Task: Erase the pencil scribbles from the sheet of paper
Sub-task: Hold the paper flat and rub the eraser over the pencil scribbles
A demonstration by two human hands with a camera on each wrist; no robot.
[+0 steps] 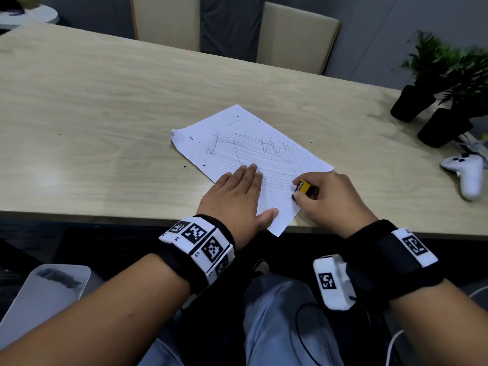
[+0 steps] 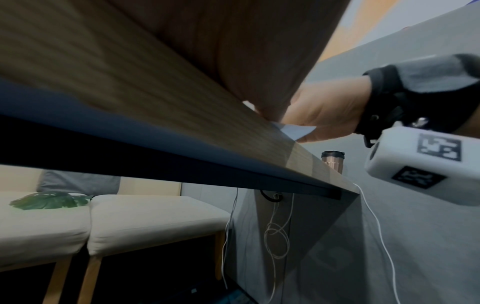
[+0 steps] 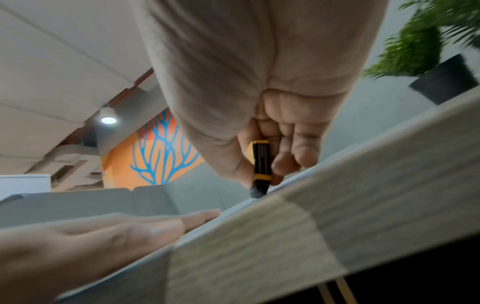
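— Since rubbing would drag it, the white sheet of paper with grey pencil scribbles (image 1: 250, 165), lying at the pale wooden table's (image 1: 105, 114) near edge, is pinned by the flat, spread left hand (image 1: 235, 196).
— And the yellow-and-black sleeved eraser (image 1: 301, 186)?
— It is pinched in the right hand (image 1: 330, 199), tip on the sheet. Two black-potted plants (image 1: 433, 112) and a white game controller (image 1: 467, 173) are kept well apart; nothing is obstructed.

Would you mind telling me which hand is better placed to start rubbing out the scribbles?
The right hand: it pinches the eraser with its tip on the sheet of paper, beside the scribbles. The left hand lies flat on the sheet, steadying it.
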